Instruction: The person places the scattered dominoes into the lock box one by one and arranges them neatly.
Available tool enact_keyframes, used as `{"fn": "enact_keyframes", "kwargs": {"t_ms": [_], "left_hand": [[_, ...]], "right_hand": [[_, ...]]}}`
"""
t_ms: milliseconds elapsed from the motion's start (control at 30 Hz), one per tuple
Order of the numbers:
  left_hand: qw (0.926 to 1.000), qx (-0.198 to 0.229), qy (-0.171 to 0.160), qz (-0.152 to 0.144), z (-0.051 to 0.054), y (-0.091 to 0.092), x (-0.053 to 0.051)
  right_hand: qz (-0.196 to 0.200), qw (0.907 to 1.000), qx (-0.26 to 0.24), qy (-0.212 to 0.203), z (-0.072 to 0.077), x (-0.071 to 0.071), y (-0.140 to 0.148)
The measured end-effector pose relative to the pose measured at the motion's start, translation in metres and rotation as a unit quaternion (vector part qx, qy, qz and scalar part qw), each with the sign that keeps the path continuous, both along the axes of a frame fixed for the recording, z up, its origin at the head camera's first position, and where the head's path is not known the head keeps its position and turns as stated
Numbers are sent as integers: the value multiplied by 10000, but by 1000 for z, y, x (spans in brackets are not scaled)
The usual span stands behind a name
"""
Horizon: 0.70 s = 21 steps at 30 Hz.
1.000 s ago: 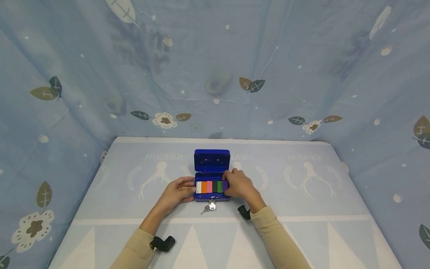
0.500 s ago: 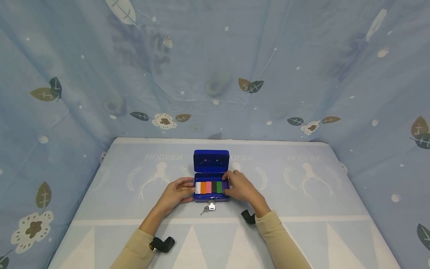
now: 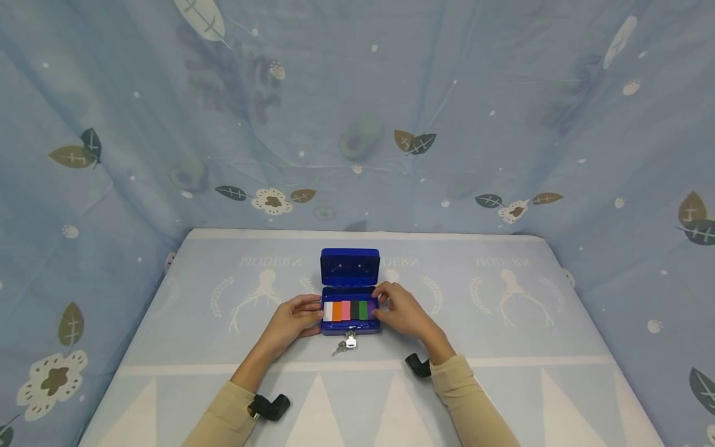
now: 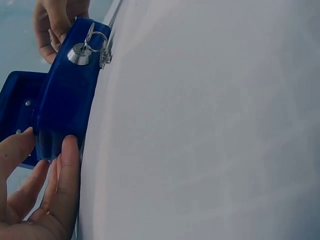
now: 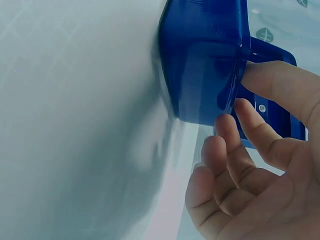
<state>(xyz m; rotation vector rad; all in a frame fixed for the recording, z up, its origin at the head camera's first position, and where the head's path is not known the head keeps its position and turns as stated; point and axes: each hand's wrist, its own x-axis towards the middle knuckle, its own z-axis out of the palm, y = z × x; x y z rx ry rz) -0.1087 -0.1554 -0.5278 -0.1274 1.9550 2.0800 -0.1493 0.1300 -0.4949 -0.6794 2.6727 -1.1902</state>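
A blue metal cash box (image 3: 350, 328) stands on the table with its lid (image 3: 350, 267) raised. Inside lies a row of coloured blocks: white (image 3: 328, 311), orange, pink (image 3: 346, 310), black, green (image 3: 363, 310) and purple (image 3: 372, 308). My left hand (image 3: 290, 323) rests against the box's left side, fingers nearly straight, thumb at the rim. At the right end, my right hand (image 3: 399, 310) reaches over the rim, thumb and index finger at the purple block; its other fingers bend loosely outside. In the right wrist view the box wall hides the thumb and index fingertips.
A key ring with keys (image 3: 342, 347) hangs from the lock (image 3: 350, 339) on the box's front. The box stands on a patterned pale tablecloth (image 3: 491, 391). A blue printed curtain (image 3: 357, 112) closes off the back and sides.
My right wrist and forearm have swung slightly right and toward me, while its thumb and index finger stay at the purple block. My left hand keeps its place on the box.
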Motion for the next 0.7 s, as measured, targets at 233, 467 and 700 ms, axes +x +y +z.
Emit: {"fn": "enact_keyframes", "kwargs": {"t_ms": [233,467,700], "left_hand": [[9997,-105,99,190,1,1,0],[9983,-321,227,421,5,2,5],[9966,-492,273,598,11,0,12]], "right_hand": [[-61,9999,-157,18,-2,1,5],[-109,9993,-354,65,0,5,8],[-331,9984,-432,126,2,12,14]]}}
